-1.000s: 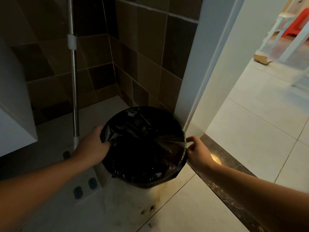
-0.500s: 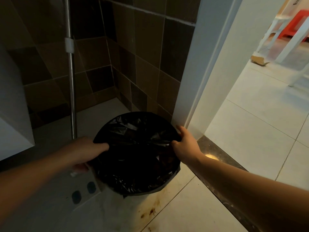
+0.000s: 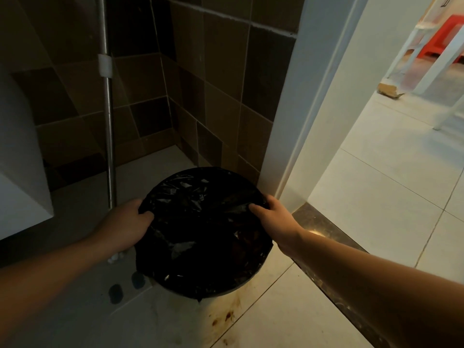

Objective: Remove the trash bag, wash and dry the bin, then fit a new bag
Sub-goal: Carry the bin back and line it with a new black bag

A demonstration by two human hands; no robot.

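A metal pole [image 3: 108, 136] with a white collar stands upright just left of the bin, rising from the floor behind the left hand [image 3: 126, 226]. A white fixture [image 3: 17, 156] fills the left edge of the view. A white door frame [image 3: 298, 116] stands just beside the bin on its right, and a dark stone threshold [image 3: 324, 237] runs diagonally under the right forearm. Two dark oval marks [image 3: 125, 287] show on the floor near the bin's lower left side. Beyond the doorway, well apart from the bin, are white furniture legs [image 3: 431, 71], a red stool [image 3: 442, 38] and a brown scrap [image 3: 390, 91] on the floor.

The bin [image 3: 221, 296] stands on the floor in the corner between the tiled wall and the door frame. Only a thin pale strip of its lower wall shows; the rest is covered by a black bag [image 3: 200, 229]. The bag is glossy and creased, folded over the round rim, and its inside is too dark to read.

Left grip: fingers curled round the bag's left edge, holding it. Right hand [image 3: 272, 217] grip: fingers and thumb pinch the bag's right edge at the rim.

The floor [image 3: 288, 310] is pale tile with brown stains in front of the bin. The wall [image 3: 213, 84] is brown and dark tile in mixed shades. The corner is dim; the room past the doorway is brightly lit, with light floor tiles.
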